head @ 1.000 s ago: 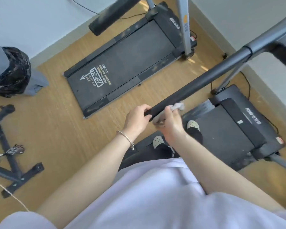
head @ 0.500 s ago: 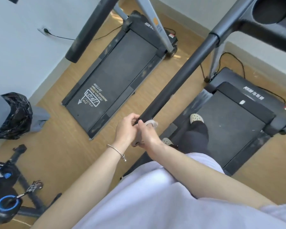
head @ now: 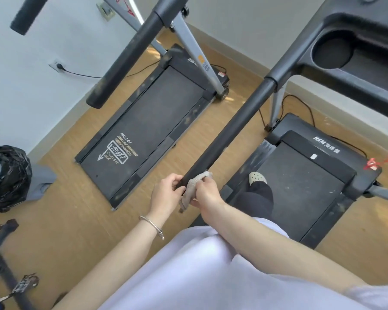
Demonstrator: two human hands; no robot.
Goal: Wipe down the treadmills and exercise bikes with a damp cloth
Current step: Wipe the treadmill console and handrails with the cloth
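Note:
I stand on the belt of the right treadmill (head: pixel 300 189). Its black foam handrail (head: pixel 231 128) runs from the console down toward me. My left hand (head: pixel 166 193) grips the near end of that handrail. My right hand (head: pixel 206 193) holds a grey cloth (head: pixel 192 187) pressed against the rail's end, right beside the left hand; part of the cloth hangs below the fingers. A second treadmill (head: pixel 150 128) lies to the left, with its own handrail (head: pixel 123 57) overhead. An exercise bike's black frame (head: pixel 7 276) shows at the bottom left.
A bin with a black bag (head: pixel 7 177) stands by the left wall. Power cables run along the floor and to a wall socket (head: pixel 57 67). The console's cup holder (head: pixel 332 52) is at the upper right. Wooden floor (head: pixel 229 113) separates the two treadmills.
My view has tilted up and swung right, bringing the console and wall into sight. Both hands stay at the handrail's near end, the cloth shifting slightly on it.

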